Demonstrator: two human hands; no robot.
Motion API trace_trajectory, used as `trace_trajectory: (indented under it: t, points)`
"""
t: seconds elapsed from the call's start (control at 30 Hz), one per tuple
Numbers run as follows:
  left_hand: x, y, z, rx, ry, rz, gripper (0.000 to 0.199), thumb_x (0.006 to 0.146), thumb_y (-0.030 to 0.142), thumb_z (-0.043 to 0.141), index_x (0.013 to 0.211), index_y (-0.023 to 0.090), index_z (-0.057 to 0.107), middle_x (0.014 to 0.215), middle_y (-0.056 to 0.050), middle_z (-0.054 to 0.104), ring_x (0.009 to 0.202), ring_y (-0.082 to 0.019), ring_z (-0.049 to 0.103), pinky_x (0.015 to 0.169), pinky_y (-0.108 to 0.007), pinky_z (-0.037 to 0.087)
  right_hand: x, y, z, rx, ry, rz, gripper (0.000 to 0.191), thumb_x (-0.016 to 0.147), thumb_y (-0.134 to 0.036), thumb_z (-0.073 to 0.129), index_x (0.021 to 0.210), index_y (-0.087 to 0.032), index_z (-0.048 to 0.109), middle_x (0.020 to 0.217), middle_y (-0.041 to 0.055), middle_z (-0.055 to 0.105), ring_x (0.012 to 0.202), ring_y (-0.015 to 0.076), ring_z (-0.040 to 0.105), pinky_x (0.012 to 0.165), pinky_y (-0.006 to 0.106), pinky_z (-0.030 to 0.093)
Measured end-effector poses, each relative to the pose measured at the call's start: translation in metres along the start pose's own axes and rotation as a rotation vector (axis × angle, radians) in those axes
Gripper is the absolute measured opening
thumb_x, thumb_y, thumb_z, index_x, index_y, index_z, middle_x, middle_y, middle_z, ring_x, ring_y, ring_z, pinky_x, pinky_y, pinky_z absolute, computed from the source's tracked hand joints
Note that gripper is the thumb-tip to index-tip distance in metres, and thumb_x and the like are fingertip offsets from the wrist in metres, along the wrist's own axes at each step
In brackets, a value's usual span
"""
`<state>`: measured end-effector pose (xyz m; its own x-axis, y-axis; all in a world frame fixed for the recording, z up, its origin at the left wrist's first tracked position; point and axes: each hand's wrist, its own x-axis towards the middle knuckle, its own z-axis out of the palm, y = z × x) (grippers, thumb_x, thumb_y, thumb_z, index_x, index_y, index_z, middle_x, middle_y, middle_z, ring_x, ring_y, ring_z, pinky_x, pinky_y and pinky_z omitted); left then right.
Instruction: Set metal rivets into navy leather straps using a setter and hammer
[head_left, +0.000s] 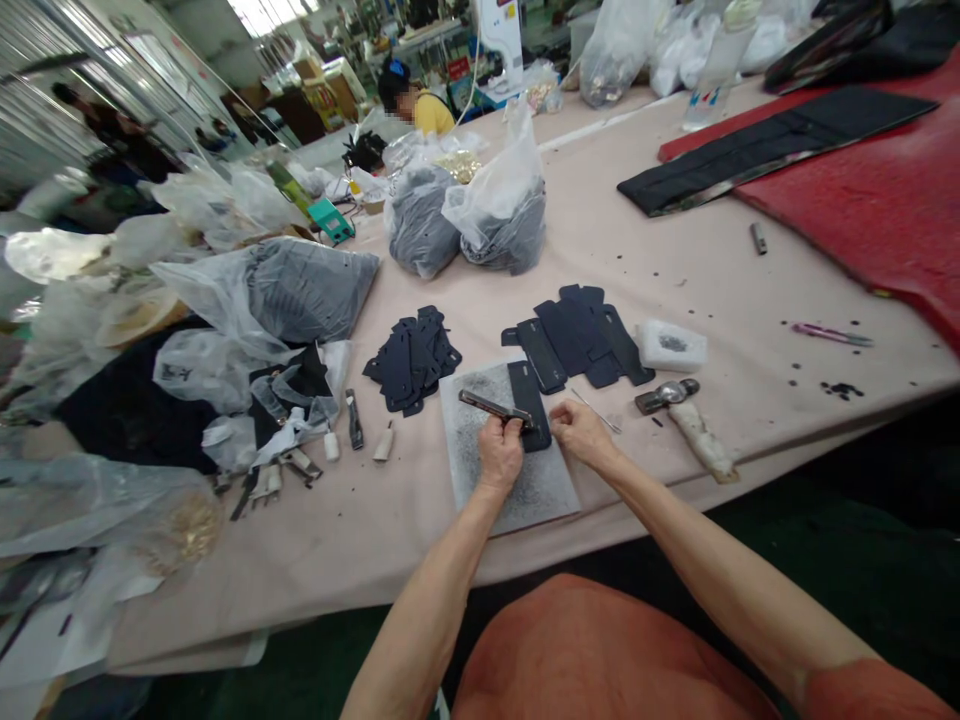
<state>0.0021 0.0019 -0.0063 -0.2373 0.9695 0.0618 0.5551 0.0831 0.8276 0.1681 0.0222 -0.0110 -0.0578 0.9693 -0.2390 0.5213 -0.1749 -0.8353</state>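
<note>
Left hand point(500, 452) closed in a grip on steel tool point(487, 405), tool end over dark cut strip point(529, 400).

Strip lies on grey speckled slab point(540, 490). Right hand point(581, 432) half-curled, fingers point(559, 415) right at strip's edge; can't tell if touching. Thin metal pin point(596, 412) just beside right hand; hammer point(675, 405) with cloth-wrapped handle farther right on table point(750, 320). Stacked dark cut pieces point(577, 335) just above slab, white plastic box point(671, 345) beside them.
</note>
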Motion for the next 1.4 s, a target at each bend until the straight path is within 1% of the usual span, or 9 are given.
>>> trace_trajectory:
  t: [0.2,0.3,0.4,0.67,0.83,0.97,1.1,1.23,1.4]
  points:
    - [-0.001,-0.004,0.000,-0.139,-0.042,-0.049,0.019,0.088,0.028,0.053,0.092,0.018,0.069,0.089,-0.008,0.074,0.083,-0.022,0.069,0.076,-0.032,0.053,-0.006,-0.010,0.002,-0.063,0.046,0.003,0.023,0.076,-0.017,0.054,0.095,-0.017,0.066,0.078,0.0030,0.067,0.076,0.0174,0.061,0.070,0.027,0.043]
    - [-0.001,-0.007,0.000,-0.174,-0.043,-0.063,0.020,0.089,0.028,0.053,0.093,0.017,0.069,0.089,-0.008,0.074,0.081,-0.022,0.069,0.076,-0.032,0.053,-0.012,-0.020,0.005,-0.224,0.069,-0.091,0.033,0.076,-0.019,0.059,0.108,-0.018,0.065,0.095,0.0061,0.065,0.086,0.0187,0.060,0.077,0.028,0.043]
    - [-0.001,-0.008,0.001,-0.156,-0.036,-0.052,0.019,0.089,0.027,0.053,0.091,0.017,0.069,0.087,-0.008,0.074,0.081,-0.022,0.068,0.075,-0.032,0.052,-0.019,-0.027,0.009,-0.374,0.003,-0.193,0.034,0.075,-0.020,0.064,0.109,-0.019,0.065,0.104,0.0088,0.059,0.094,0.0207,0.057,0.081,0.030,0.042]
    - [-0.002,-0.004,0.004,-0.113,-0.002,-0.034,0.015,0.088,0.023,0.054,0.090,0.017,0.067,0.085,-0.008,0.073,0.079,-0.022,0.068,0.071,-0.031,0.049,-0.030,-0.027,0.003,-0.457,-0.103,-0.181,0.011,0.073,-0.012,0.060,0.080,-0.018,0.066,0.090,0.0058,0.061,0.083,0.0178,0.056,0.075,0.027,0.040]
    - [-0.003,-0.005,0.005,-0.152,-0.004,-0.034,0.013,0.089,0.022,0.054,0.087,0.017,0.066,0.084,-0.007,0.072,0.077,-0.021,0.067,0.070,-0.029,0.048,-0.042,-0.016,-0.013,-0.351,-0.236,-0.145,0.014,0.070,-0.009,0.055,0.073,-0.019,0.065,0.074,0.0028,0.065,0.073,0.0165,0.058,0.067,0.026,0.039]
    - [-0.003,-0.006,0.006,-0.157,-0.006,-0.034,0.013,0.089,0.022,0.055,0.087,0.016,0.066,0.082,-0.007,0.072,0.077,-0.021,0.067,0.070,-0.029,0.048,-0.043,-0.005,-0.014,-0.229,-0.111,-0.082,0.019,0.071,-0.015,0.056,0.087,-0.018,0.067,0.071,0.0005,0.065,0.069,0.0164,0.058,0.066,0.027,0.040]
    - [-0.003,-0.005,0.005,-0.155,-0.011,-0.039,0.013,0.088,0.021,0.054,0.086,0.017,0.066,0.083,-0.007,0.072,0.078,-0.021,0.067,0.070,-0.030,0.048,-0.034,-0.006,0.000,-0.145,-0.001,-0.072,0.033,0.072,-0.021,0.058,0.104,-0.017,0.067,0.080,0.0019,0.066,0.076,0.0176,0.060,0.072,0.028,0.044]
    - [-0.003,-0.005,0.003,-0.146,-0.011,-0.029,0.012,0.087,0.021,0.055,0.086,0.017,0.066,0.083,-0.007,0.072,0.078,-0.022,0.067,0.071,-0.030,0.049,-0.017,-0.020,0.011,-0.142,0.094,0.040,0.027,0.077,-0.026,0.058,0.100,-0.016,0.068,0.082,0.0042,0.068,0.078,0.0187,0.062,0.073,0.029,0.044]
    - [-0.002,-0.007,0.003,-0.153,-0.013,-0.017,0.013,0.087,0.021,0.054,0.090,0.018,0.067,0.086,-0.008,0.073,0.081,-0.023,0.068,0.073,-0.032,0.051,0.009,-0.030,0.014,-0.228,0.128,0.075,0.026,0.071,-0.027,0.065,0.095,-0.017,0.067,0.086,0.0064,0.069,0.082,0.0198,0.062,0.073,0.029,0.043]
